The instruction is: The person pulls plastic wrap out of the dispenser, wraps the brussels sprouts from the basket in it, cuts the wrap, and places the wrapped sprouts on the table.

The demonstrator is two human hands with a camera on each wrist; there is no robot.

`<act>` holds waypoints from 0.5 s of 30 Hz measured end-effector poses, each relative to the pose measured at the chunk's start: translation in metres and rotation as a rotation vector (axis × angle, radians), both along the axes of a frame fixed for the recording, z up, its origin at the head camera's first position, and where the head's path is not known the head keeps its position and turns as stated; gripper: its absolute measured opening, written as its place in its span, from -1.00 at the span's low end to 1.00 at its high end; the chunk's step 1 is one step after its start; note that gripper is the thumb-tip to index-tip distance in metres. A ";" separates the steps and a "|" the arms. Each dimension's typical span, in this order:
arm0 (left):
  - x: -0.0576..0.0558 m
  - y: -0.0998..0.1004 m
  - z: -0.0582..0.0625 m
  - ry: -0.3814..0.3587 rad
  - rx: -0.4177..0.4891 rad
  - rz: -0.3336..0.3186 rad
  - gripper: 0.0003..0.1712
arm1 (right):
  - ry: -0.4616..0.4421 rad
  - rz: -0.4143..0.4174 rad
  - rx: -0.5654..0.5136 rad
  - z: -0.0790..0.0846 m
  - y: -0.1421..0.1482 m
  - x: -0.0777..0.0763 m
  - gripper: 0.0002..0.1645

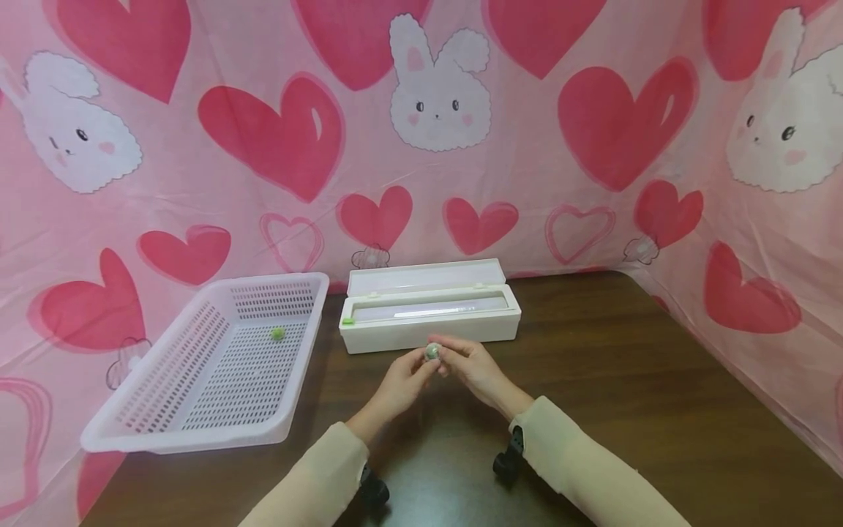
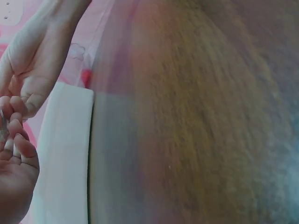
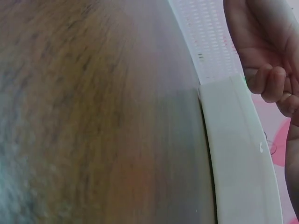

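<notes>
A small round green-and-white thing with a shiny, film-like surface [image 1: 432, 351] is pinched between the fingertips of both hands, in front of a long white box. My left hand [image 1: 403, 380] grips it from the left with thumb and fingers. From the other side, my right hand [image 1: 476, 369] holds it, its index finger over the top. In the left wrist view, the left hand [image 2: 16, 182] and right hand [image 2: 37, 65] meet at the left edge. The right wrist view shows the left hand's curled fingers [image 3: 271, 84]; the held thing is hidden there.
Just behind the hands stands the long white box [image 1: 431, 333], lid [image 1: 424, 277] raised, with a clear window and a green tab [image 1: 347, 320]. To the left is a white slotted basket [image 1: 191, 439] with a small green ball [image 1: 277, 333] inside. A heart-patterned cloth [image 1: 527, 146] hangs behind the brown table [image 1: 626, 410].
</notes>
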State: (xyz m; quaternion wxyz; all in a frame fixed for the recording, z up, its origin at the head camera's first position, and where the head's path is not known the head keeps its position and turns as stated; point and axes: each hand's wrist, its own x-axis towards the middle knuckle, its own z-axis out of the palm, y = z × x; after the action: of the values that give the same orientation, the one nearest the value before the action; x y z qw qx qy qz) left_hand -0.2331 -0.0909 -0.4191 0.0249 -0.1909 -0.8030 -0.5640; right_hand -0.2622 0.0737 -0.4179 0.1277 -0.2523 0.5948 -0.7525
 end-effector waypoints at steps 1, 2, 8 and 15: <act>0.001 0.001 -0.001 0.034 -0.031 0.006 -0.76 | 0.019 0.001 -0.003 -0.001 0.000 0.000 -0.52; 0.001 0.001 -0.002 0.076 -0.062 0.007 -0.78 | 0.040 -0.004 -0.004 -0.002 0.000 -0.001 -0.52; 0.004 0.004 -0.004 0.255 -0.166 0.021 -0.86 | 0.146 -0.121 0.015 -0.005 -0.004 -0.001 -0.64; 0.005 0.003 -0.007 0.269 -0.204 0.020 -0.82 | 0.145 -0.118 0.006 -0.006 -0.005 0.001 -0.63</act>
State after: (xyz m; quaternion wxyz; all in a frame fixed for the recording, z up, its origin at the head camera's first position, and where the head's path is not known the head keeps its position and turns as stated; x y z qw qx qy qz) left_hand -0.2283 -0.0882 -0.4260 0.1183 -0.2580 -0.8474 -0.4487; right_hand -0.2615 0.0683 -0.4236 0.0405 -0.2704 0.6187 -0.7365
